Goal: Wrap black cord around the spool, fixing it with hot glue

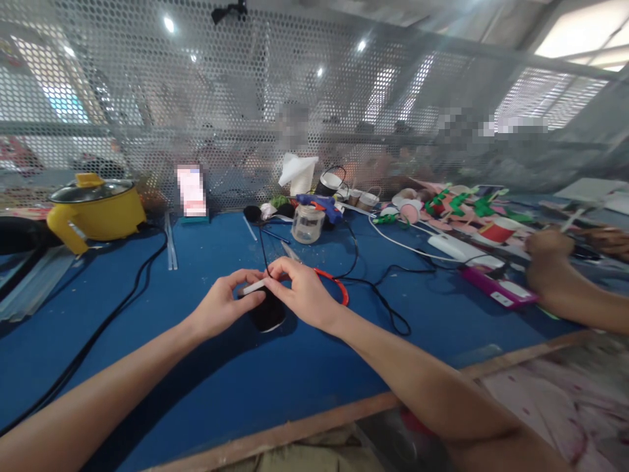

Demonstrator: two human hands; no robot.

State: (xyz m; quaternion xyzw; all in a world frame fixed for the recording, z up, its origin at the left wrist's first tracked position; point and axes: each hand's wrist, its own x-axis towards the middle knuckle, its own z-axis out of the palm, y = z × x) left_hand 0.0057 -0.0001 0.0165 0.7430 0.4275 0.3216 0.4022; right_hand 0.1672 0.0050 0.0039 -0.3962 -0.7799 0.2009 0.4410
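Note:
Over the blue table, a black, rounded piece with a white edge is held at chest side of the table's middle. My left hand closes on its left side, thumb across the front and fingers behind. The fingertips of my right hand pinch together at its upper edge. A thin black cord runs up from these fingertips toward the clutter at the back. Just right of my right hand lies an orange-red ring. What the far side of the black piece looks like is hidden.
At the back stand a clear jar, a blue glue gun and a lit phone. A yellow electric pot is left. At right are a purple box, a power strip and another person's hand. Black cables cross the table.

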